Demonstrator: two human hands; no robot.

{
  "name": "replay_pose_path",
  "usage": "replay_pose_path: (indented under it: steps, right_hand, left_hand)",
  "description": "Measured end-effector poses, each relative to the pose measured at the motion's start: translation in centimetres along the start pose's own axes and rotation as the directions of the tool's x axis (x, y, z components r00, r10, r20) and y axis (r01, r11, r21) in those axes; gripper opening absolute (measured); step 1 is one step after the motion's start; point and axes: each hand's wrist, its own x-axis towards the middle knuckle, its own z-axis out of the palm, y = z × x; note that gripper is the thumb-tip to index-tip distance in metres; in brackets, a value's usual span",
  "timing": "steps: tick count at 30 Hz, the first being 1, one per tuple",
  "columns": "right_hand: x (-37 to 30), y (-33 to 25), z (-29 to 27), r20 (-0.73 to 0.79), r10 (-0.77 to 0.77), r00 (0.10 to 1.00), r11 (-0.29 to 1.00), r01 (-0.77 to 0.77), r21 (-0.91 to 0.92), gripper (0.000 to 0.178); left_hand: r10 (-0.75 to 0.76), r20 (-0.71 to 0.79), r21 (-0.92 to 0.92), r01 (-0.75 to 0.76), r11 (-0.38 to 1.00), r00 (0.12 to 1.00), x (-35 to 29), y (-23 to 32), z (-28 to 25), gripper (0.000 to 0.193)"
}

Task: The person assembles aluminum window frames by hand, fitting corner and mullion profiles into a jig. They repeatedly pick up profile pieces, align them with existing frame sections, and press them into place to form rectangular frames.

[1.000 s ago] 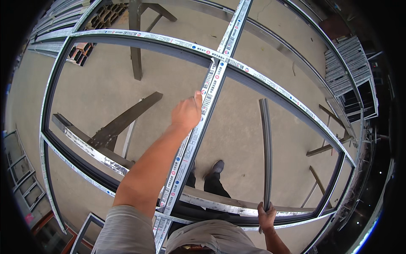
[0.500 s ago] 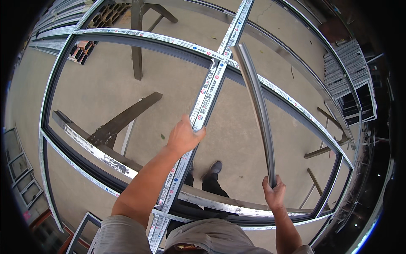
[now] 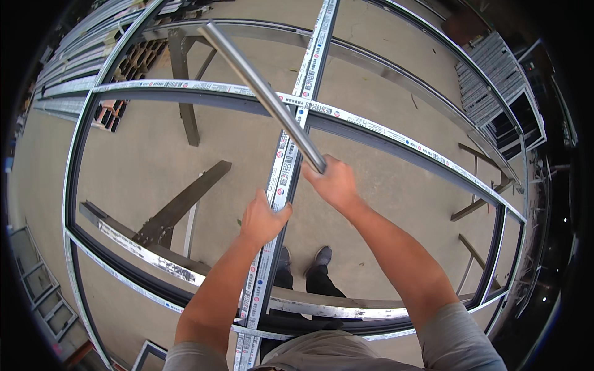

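Right hand [image 3: 334, 180] clenched on metal bar [image 3: 260, 93] end, left hand [image 3: 263, 217] grasping frame mullion [image 3: 291, 148]

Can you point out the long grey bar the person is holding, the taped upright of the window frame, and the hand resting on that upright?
long grey bar [image 3: 266, 96], head view, midway along its length.
taped upright [image 3: 307, 68], head view, on its upper stretch.
left hand [image 3: 261, 216], head view, on the back of the hand.

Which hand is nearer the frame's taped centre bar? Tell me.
Left. The left hand grips the taped centre bar itself; the right hand holds a loose grey strip just to its right.
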Motion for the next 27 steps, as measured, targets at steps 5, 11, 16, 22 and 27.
replay_pose_path:
  steps: [5, 11, 16, 22, 27]
  right_hand:
    - [5.0, -3.0, 2.8, 0.039, 0.052, 0.998, 0.998, -0.050, -0.042, 0.069]
    - [6.6, -4.3, 2.4, 0.139, 0.142, 0.980, 0.988, -0.132, -0.081, 0.071]
    - [6.9, -6.6, 0.4, 0.283, 0.257, 0.924, 0.962, -0.216, -0.167, 0.064]
    - [8.0, -6.1, 0.9, 0.325, 0.297, 0.898, 0.955, -0.271, -0.122, 0.072]
    - [8.3, -6.6, 0.3, 0.380, 0.307, 0.873, 0.951, -0.296, -0.089, 0.068]
  left_hand:
    - [0.003, 0.002, 0.022, -0.003, 1.000, 1.000, 0.2, -0.8, 0.6, 0.061]
    - [-0.036, 0.062, -0.008, 0.037, 0.999, 0.997, 0.4, -1.0, 0.7, 0.062]
    - [-0.016, 0.059, 0.036, 0.014, 0.999, 0.998, 0.5, -0.6, 0.4, 0.062]
    - [-0.002, 0.072, -0.032, 0.004, 0.999, 0.997, 0.6, -0.7, 0.5, 0.059]
    - [0.005, 0.077, -0.011, -0.004, 1.000, 0.997, 0.5, -0.5, 0.2, 0.058]
